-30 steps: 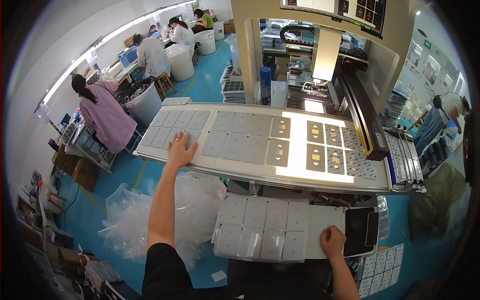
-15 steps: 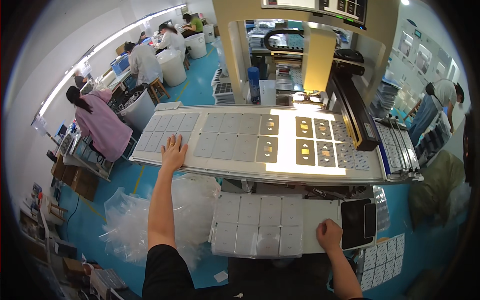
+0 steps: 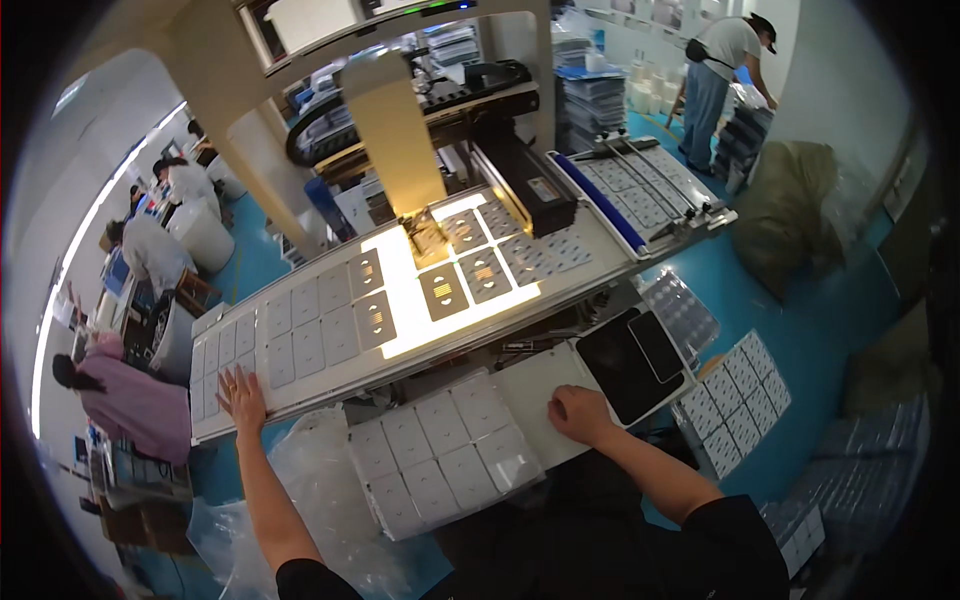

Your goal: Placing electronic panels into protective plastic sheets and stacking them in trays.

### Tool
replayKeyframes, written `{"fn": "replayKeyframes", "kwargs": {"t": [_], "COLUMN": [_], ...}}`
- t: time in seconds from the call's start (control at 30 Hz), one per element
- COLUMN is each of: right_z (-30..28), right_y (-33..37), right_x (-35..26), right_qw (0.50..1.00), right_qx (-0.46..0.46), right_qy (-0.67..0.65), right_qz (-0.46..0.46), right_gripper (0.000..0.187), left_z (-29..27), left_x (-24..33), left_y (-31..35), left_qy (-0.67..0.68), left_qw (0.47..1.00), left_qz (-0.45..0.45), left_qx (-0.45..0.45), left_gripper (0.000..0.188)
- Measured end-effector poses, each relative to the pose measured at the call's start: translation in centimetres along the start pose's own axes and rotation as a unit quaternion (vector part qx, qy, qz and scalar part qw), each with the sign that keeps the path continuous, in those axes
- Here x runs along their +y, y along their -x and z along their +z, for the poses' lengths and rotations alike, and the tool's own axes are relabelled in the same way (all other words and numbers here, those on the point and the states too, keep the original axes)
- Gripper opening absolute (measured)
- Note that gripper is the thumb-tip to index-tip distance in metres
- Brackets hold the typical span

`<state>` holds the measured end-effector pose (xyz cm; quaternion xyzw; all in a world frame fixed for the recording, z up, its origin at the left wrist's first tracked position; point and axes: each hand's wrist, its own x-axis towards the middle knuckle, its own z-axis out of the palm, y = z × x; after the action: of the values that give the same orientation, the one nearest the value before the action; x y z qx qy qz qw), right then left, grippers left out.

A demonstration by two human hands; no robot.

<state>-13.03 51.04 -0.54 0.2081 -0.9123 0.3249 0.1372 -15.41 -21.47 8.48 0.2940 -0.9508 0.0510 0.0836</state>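
Note:
My left hand lies open with spread fingers over the near edge of a grey sheet of cards, at the left end of the machine's long flat bed. Beside that sheet, a second grey card sheet reaches toward the lit area, where cards show gold-coloured patches. My right hand is curled into a loose fist with nothing visible in it, resting on a pale board. Left of the fist is a glossy pile of grey card sheets; to its right lies a black pad.
The machine's yellowish head stands over the bed, with a dark rail beside it. Clear plastic film bunches below the bed. A patterned sheet sits low on the right. Other people work farther away.
My view has swung right and tilted, so the bed now slants up to the right. My left hand stays spread on the sheet; my right fist still rests on the board.

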Motion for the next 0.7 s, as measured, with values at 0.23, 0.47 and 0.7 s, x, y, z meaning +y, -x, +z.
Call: {"fn": "replayKeyframes", "kwargs": {"t": [0.23,0.47,0.7], "right_z": [-11.8,-29.0,-34.1], "right_y": [-6.3,-21.2,-31.6], "right_x": [1.0,18.4,39.8], "right_qw": [0.951,0.98,0.922], "right_qx": [-0.246,0.16,0.051], "right_qy": [-0.164,0.007,0.237], "right_qz": [0.089,0.121,0.301], "right_gripper": [0.033,0.024,0.053], "left_z": [-6.3,-7.2,-3.0], "left_x": [9.9,25.0,33.2], "left_y": [11.4,33.6,40.8], "left_qy": [0.084,0.342,0.393], "left_qw": [0.97,0.893,0.817], "left_qz": [0.164,0.274,0.406], "left_qx": [0.16,0.101,-0.113], "left_gripper": [0.077,0.051,0.02]}}
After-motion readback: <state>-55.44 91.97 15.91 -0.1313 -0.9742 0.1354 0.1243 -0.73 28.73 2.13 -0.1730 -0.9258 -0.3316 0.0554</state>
